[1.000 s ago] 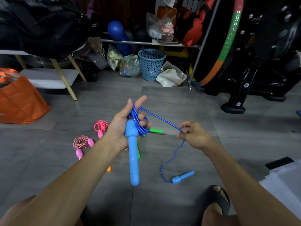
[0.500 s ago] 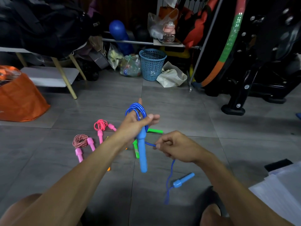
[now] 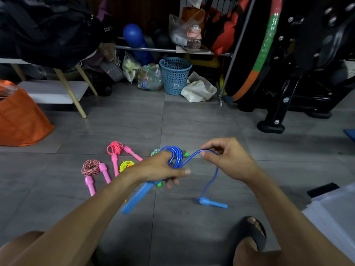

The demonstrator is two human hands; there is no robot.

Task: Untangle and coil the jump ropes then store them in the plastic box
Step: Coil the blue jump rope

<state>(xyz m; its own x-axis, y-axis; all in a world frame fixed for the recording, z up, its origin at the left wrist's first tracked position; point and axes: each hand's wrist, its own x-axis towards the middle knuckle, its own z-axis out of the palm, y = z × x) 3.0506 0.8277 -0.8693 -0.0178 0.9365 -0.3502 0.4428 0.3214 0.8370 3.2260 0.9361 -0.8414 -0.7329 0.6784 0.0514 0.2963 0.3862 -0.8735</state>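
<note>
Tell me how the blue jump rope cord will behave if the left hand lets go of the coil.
The blue jump rope cord looks springy: it arcs smoothly between the left hand and right hand, so the loops would probably spring open. It hangs in waves toward the loose blue handle on the floor, so it seems light.

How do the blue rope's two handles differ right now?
The long blue plastic handle is off the floor, its top under the left hand holding the coils; the second blue handle lies on the grey tiled floor, untouched. The first points toward the camera, the second lies sideways. Both share one blue cord.
</note>
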